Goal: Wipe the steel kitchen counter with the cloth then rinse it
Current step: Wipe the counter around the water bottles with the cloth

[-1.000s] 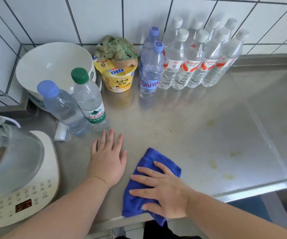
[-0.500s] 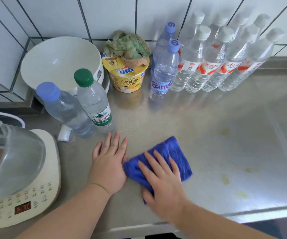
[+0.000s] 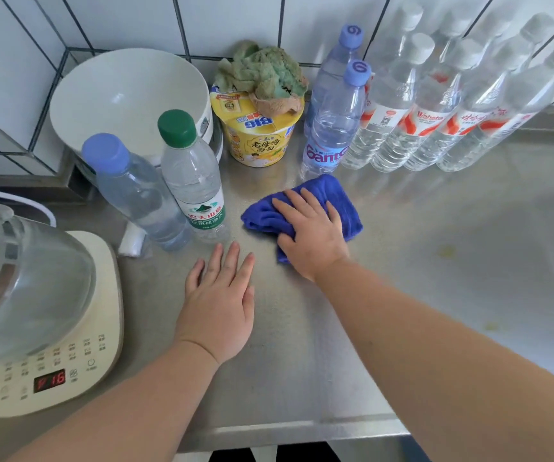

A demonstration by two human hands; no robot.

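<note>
Cloth (image 3: 332, 201) flat on steel counter (image 3: 435, 295) near bottles; my right hand (image 3: 312, 235) presses it, fingers spread. Left hand (image 3: 219, 301) open, flat, holding nothing. Noodle cup (image 3: 259, 135) holds green rag (image 3: 262, 75); white bowl (image 3: 129, 95) empty.

Pretty bright, even daylight, soft shadows only. The steel counter (image 3: 435, 295) has a washed-out sheen on the right. Wide-angle bends the tile lines at the edges.

Water bottles (image 3: 390, 105): about twelve. Cloths (image 3: 332, 198): two. Bowl (image 3: 125, 98), noodle cup (image 3: 259, 138): one each.

Cloth (image 3: 305, 208) farther back, toward bottles (image 3: 327, 128).
</note>
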